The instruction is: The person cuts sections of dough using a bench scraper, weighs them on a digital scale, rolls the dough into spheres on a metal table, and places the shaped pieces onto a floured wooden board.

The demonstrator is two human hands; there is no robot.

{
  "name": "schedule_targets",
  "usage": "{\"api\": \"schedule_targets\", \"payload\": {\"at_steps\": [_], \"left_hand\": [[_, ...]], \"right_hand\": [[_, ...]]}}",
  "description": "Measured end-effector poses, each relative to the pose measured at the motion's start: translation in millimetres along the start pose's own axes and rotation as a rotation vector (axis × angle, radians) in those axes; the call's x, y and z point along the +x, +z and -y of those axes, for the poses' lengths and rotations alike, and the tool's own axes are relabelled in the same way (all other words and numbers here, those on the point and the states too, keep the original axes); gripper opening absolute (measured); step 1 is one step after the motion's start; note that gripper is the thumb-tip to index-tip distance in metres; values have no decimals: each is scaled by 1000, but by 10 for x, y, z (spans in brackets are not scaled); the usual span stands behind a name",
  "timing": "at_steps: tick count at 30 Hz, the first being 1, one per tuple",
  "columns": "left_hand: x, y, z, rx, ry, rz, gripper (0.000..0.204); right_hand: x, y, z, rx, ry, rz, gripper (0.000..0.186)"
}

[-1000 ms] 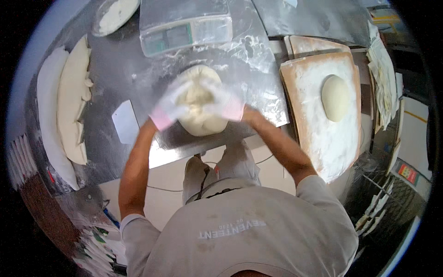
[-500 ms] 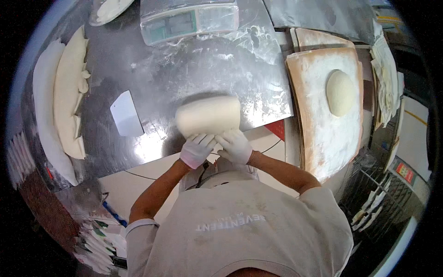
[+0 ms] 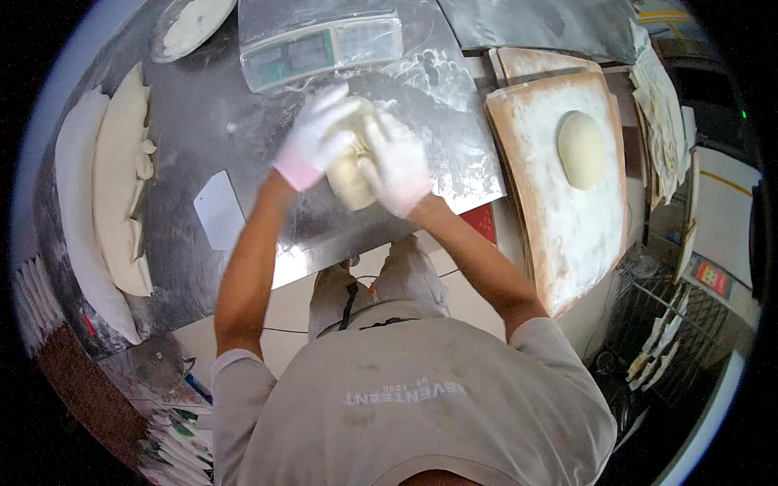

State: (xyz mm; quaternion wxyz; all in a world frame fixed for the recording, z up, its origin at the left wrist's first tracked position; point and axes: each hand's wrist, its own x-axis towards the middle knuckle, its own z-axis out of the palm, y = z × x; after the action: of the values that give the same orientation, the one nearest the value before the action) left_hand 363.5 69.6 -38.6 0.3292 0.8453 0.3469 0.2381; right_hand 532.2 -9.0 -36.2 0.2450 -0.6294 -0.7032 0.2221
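A pale piece of dough [image 3: 350, 185] lies lengthwise on the steel table between my hands, partly hidden by them. Its outline is slightly blurred. My left hand [image 3: 314, 138], in a white glove with a pink cuff, reaches over its left side with fingers stretched and spread. From the right, my right hand [image 3: 399, 166], gloved the same way, rests along the dough with fingers extended and thumb apart. Left of my left forearm, a white dough scraper [image 3: 219, 211] lies flat on the table.
Long dough strips [image 3: 120, 186] lie at the table's left edge. A scale [image 3: 320, 50] and a floury bowl [image 3: 192, 28] stand at the back. On the right, a floured board [image 3: 559, 235] bears a rounded dough piece [image 3: 581, 151]. A wire rack [image 3: 673, 324] stands beyond it.
My hands have moved forward from the table's near edge. The dough, earlier wide and lying crosswise, now looks narrower and points away from me. The fingers have opened out.
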Motion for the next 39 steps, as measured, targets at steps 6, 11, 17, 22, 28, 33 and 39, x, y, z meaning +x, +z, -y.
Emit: {"api": "schedule_targets", "payload": {"at_steps": [6,11,17,22,28,33,39], "left_hand": [[-157,718,389,576,-74,-216,45],[-111,498,211,499,-128,-151,46],[302,175,534,188,-199,-292,49],[131,435,538,-6,-320,-38,39],[-1353,836,-300,424,54,147,48],[-1022,755,248,369,-143,120,45],[194,-336,-126,-171,-351,-377,30]], "right_hand": [[103,751,-380,-336,-89,120,52],[229,558,-448,-179,-90,157,53],[904,-6,-846,266,-89,188,55],[639,276,-685,437,-78,156,38],[-940,225,-454,94,-323,229,46],[-492,452,-740,-58,-378,255,45],[844,-464,-196,372,38,68,37]]}}
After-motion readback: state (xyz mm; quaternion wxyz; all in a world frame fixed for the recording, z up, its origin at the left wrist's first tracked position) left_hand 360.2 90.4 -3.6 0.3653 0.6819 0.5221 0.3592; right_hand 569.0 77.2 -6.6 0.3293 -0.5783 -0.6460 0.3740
